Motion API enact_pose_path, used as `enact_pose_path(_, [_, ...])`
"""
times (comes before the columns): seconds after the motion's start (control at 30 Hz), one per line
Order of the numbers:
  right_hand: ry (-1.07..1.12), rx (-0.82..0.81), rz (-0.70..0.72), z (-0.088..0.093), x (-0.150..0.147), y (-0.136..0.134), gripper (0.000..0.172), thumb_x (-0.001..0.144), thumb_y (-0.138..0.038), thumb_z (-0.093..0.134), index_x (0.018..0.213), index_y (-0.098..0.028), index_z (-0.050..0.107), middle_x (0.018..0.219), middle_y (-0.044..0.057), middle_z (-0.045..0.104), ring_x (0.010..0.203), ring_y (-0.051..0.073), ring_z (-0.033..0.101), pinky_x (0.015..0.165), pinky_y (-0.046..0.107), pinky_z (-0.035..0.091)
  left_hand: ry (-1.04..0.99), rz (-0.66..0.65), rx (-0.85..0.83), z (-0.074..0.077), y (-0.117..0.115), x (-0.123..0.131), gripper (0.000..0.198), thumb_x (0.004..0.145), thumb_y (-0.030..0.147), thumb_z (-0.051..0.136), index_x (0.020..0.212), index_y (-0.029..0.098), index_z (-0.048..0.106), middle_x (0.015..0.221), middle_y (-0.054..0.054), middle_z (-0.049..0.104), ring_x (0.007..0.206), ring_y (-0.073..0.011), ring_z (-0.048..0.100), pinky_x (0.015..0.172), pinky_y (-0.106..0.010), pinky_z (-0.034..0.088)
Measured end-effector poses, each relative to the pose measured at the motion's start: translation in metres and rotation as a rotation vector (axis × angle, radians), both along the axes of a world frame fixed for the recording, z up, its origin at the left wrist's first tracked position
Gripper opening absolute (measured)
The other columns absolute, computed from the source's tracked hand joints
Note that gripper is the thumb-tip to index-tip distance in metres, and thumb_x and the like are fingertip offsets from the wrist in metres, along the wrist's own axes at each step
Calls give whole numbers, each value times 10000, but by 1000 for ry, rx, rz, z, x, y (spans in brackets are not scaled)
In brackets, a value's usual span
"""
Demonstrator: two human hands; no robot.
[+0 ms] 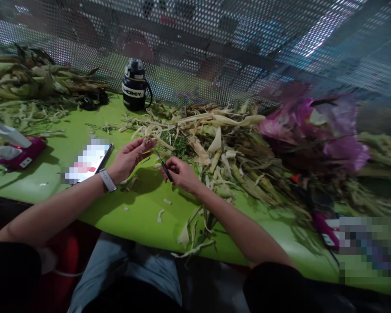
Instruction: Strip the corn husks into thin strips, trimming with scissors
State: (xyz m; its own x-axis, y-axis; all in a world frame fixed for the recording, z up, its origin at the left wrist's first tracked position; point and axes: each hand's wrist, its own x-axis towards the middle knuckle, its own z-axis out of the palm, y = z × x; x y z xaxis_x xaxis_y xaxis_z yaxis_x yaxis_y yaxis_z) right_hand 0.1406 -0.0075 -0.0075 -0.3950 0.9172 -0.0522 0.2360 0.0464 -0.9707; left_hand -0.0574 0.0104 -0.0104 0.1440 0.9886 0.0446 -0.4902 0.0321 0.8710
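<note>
My left hand (128, 158) is over the green table, its thumb and forefinger pinched at what looks like a pale husk strip (148, 131). The other fingers of that hand stretch out to the right. In my right hand (182, 172) is a slim metal tool (159, 157) with a dark handle; its exact kind is unclear. The tool's thin end slants up and left to my left fingertips. Just beyond both hands, a heap of dried corn husks (215, 141) spreads across the table, with some green shreds in it.
On the green table (117, 217) a phone (87, 163) lies left of my left hand. A black bottle (135, 89) stands behind, before a perforated metal screen (182, 52). More husks (35, 80), a magenta tissue box (22, 154) and a pink plastic bag (332, 130) lie around.
</note>
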Motion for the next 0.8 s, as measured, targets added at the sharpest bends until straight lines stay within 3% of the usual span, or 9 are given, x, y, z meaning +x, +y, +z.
enact_pose_path(0.47, [-16, 71, -2, -8, 2, 4, 398, 728, -516, 718, 775, -199, 483, 624, -59, 536, 527, 82, 482, 469, 198, 353, 51, -72, 31, -5, 0, 0, 202, 848, 290, 687, 1027, 214, 741, 1229, -80, 701, 1181, -213, 629, 1044, -405, 465])
enact_pose_path(0.8, [93, 84, -59, -7, 5, 8, 426, 723, -541, 725, 750, -211, 456, 571, -65, 546, 439, 67, 457, 394, 186, 329, 111, -14, 14, -3, 1, -1, 239, 828, 326, 710, 1032, 202, 709, 1184, -79, 712, 1147, -222, 636, 970, -389, 509])
